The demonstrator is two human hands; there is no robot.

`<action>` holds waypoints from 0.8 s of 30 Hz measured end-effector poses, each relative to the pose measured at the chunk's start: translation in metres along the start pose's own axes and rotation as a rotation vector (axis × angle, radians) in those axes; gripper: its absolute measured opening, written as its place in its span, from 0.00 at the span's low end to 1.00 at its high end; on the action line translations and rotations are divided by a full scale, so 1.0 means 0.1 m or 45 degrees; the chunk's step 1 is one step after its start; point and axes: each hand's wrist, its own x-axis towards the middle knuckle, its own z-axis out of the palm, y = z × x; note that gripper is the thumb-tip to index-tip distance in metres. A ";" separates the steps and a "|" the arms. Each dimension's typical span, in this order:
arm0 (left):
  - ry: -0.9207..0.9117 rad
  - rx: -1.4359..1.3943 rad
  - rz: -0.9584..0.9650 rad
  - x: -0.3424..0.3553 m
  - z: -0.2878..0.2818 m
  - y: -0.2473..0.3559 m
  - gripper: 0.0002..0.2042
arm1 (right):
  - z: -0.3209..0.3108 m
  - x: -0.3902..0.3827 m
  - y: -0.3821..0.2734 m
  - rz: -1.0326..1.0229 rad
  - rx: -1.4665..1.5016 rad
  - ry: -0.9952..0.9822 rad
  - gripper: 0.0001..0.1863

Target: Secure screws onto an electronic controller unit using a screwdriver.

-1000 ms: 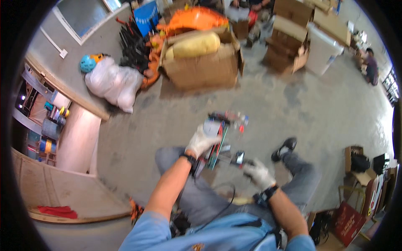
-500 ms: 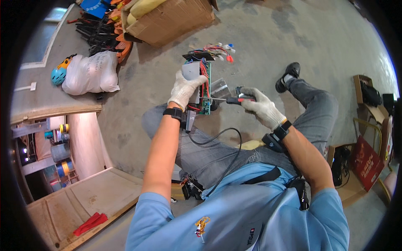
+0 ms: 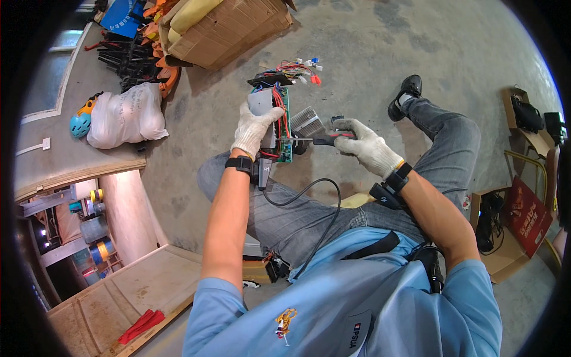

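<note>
My gloved left hand (image 3: 256, 126) is closed around an electronic unit with a grey metal cover (image 3: 260, 102). A green circuit board (image 3: 286, 125) and red wires run along the unit's right side. In my gloved right hand (image 3: 367, 146) is a screwdriver (image 3: 326, 140) with a black and red handle. Its thin shaft points left and reaches across the circuit board; the exact spot its tip touches is too small to make out. A finned metal heatsink (image 3: 307, 122) lies on the floor just right of the unit. Bundled wires with coloured connectors (image 3: 302, 70) spread out beyond it.
A cardboard box (image 3: 229, 34) stands at the far left, with a white plastic sack (image 3: 129, 116) and a blue helmet (image 3: 79, 125) nearer. Open boxes (image 3: 505, 262) sit at the right. A wooden panel (image 3: 119, 297) with a red cloth (image 3: 141, 326) is at lower left.
The view has shifted slightly, so the scene sits a little differently. Both hands keep their holds on the unit and the screwdriver, whose handle looks turned, showing more black.
</note>
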 end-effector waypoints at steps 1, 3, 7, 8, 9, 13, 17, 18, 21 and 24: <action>0.006 -0.007 0.008 -0.02 -0.02 0.00 0.55 | -0.02 -0.02 -0.07 0.005 -0.070 0.000 0.28; 0.009 -0.013 0.021 -0.02 -0.03 0.00 0.55 | -0.03 -0.01 -0.07 0.008 -0.140 0.005 0.32; -0.003 -0.021 0.035 -0.01 -0.01 0.01 0.55 | -0.08 0.06 0.03 0.264 0.127 -0.065 0.27; -0.011 -0.022 0.028 -0.01 -0.01 0.01 0.55 | -0.10 0.06 0.01 0.347 0.119 -0.137 0.23; -0.009 -0.023 0.029 -0.01 -0.01 0.01 0.55 | -0.09 0.06 -0.02 0.345 0.117 -0.139 0.23; -0.013 -0.040 0.015 0.02 -0.01 -0.02 0.56 | -0.01 0.03 -0.02 0.145 -0.017 -0.013 0.27; -0.005 -0.062 0.037 -0.02 -0.01 0.01 0.56 | 0.02 -0.02 -0.09 -0.094 -0.056 0.123 0.28; -0.006 -0.061 0.039 -0.02 -0.01 0.01 0.56 | 0.02 -0.02 -0.08 -0.095 -0.056 0.125 0.28; -0.010 -0.062 0.024 -0.02 -0.01 0.02 0.56 | -0.02 0.01 -0.09 0.250 0.049 0.078 0.29; 0.004 -0.008 0.045 0.00 -0.04 -0.01 0.56 | -0.09 0.00 -0.18 0.330 0.000 -0.115 0.30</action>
